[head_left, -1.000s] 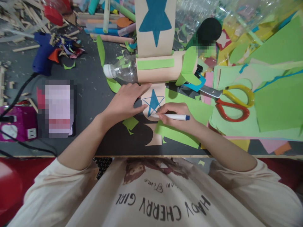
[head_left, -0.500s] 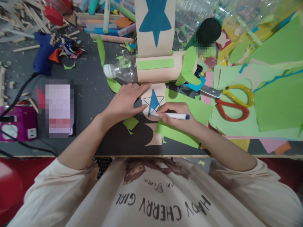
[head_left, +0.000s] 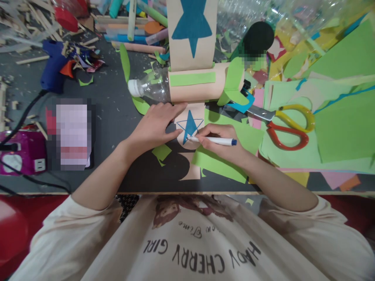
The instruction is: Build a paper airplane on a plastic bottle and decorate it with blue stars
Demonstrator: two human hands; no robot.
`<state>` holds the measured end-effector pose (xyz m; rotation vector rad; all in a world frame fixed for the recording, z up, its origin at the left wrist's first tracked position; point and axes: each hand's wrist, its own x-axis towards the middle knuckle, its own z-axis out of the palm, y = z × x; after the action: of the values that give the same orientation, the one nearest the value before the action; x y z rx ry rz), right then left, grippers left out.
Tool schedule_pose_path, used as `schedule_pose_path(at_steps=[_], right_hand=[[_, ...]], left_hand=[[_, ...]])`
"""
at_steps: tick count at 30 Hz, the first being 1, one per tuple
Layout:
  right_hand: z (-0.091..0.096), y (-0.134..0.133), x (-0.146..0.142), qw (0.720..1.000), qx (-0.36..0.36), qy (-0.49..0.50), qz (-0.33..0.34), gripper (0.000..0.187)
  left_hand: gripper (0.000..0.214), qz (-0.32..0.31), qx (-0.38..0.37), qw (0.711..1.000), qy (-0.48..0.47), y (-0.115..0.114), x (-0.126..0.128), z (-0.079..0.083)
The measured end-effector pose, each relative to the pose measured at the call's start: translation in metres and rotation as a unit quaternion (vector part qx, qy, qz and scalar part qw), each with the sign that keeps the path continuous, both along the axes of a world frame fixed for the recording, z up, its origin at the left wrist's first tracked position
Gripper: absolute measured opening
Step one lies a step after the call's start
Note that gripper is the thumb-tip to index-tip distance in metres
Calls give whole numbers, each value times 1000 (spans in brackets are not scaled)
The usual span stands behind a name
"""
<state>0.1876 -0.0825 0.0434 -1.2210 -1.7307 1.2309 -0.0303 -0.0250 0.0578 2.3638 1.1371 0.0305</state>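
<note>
My right hand (head_left: 218, 142) pinches a white marker with a blue end (head_left: 216, 140); its tip rests on a blue star (head_left: 190, 125) drawn on a tan paper strip (head_left: 197, 113). The star is partly coloured in. My left hand (head_left: 155, 125) lies flat with fingers stretched out, pressing the strip's left edge to the table. Just beyond it lies a clear plastic bottle (head_left: 152, 88) wrapped in tan paper with a green band (head_left: 192, 79). A second tan strip with a filled blue star (head_left: 191, 23) runs away from the bottle.
Red and yellow scissors (head_left: 288, 127) lie to the right on green paper sheets (head_left: 342, 128). A blue glue gun (head_left: 52, 66) and its cord sit far left, beside a purple socket block (head_left: 17, 152) and a blurred phone (head_left: 72, 134). Paper scraps and rolls crowd the back.
My right hand has shifted the marker slightly up and left across the lower part of the star. My left hand has stayed put.
</note>
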Motion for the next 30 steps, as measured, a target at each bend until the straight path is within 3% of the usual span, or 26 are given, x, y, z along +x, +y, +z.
schedule_pose_path(at_steps=[5, 15, 24, 30], right_hand=[[-1, 0, 0, 1000, 1, 3, 25, 23], [3, 1, -1, 999, 2, 5, -34, 19], [-2, -1, 0, 1000, 7, 10, 5, 25], [1, 0, -1, 1000, 1, 5, -31, 22]], left_hand=[[59, -2, 2, 1000, 1, 0, 0, -1], [58, -1, 1, 1000, 7, 0, 1, 1], [58, 2, -5, 1000, 3, 0, 0, 1], [58, 2, -8, 1000, 1, 0, 1, 2]])
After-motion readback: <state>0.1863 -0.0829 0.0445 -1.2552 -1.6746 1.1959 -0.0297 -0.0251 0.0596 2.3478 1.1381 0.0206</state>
